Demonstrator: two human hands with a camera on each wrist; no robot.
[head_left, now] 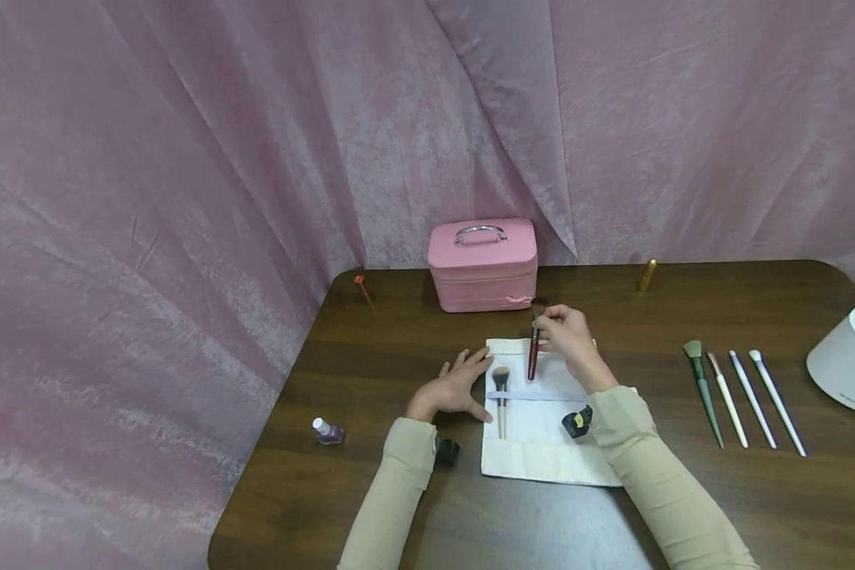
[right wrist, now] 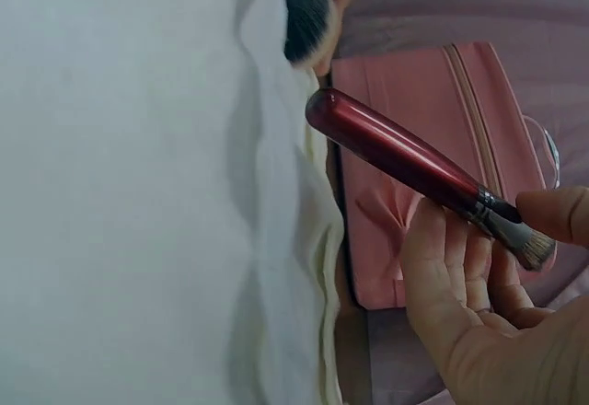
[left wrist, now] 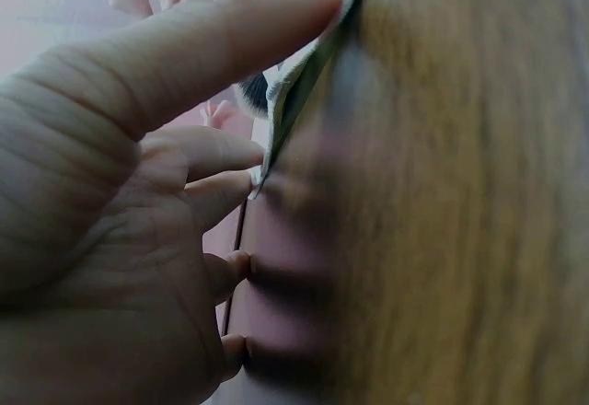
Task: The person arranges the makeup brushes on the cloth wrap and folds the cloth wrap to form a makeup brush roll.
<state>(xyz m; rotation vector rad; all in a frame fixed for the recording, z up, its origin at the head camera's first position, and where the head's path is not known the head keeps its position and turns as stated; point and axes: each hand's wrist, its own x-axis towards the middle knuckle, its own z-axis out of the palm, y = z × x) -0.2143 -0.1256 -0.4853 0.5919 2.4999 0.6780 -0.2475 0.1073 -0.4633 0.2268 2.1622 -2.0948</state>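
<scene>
My right hand [head_left: 568,339] pinches a makeup brush with a dark red handle [right wrist: 396,147] near its bristle end, thumb against fingers. The handle points down over a white cloth brush roll [head_left: 541,459] spread on the table. In the right wrist view the brush's bristles [right wrist: 536,254] show beside the thumb. My left hand [head_left: 457,388] rests with fingers spread at the roll's left edge; the left wrist view shows the thumb and fingers touching that edge. Another makeup brush [head_left: 501,380] with dark bristles lies on the roll, tucked under its band [head_left: 520,395].
A pink case [head_left: 483,273] stands behind the roll. Right of it lie several brushes [head_left: 727,400] in a row, near a white round container [head_left: 844,364]. A gold tube [head_left: 647,275] is at the back, nail polish [head_left: 328,431] and a thin orange-capped tube [head_left: 362,290] at left.
</scene>
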